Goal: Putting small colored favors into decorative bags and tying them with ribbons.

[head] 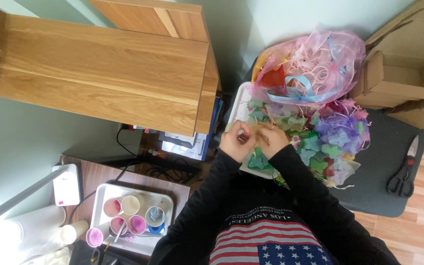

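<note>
Both hands' grips meet—left hand [236, 139], right hand [271, 140]—over butterfly shapes [315, 142].

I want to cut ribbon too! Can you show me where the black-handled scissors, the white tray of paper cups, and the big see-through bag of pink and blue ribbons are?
Black-handled scissors [402, 172]: head view, on the pivot just above the handles.
White tray of paper cups [105, 192]: head view, on its bare upper-left rim.
See-through bag of pink and blue ribbons [315, 66]: head view, on the bag's middle.
</note>
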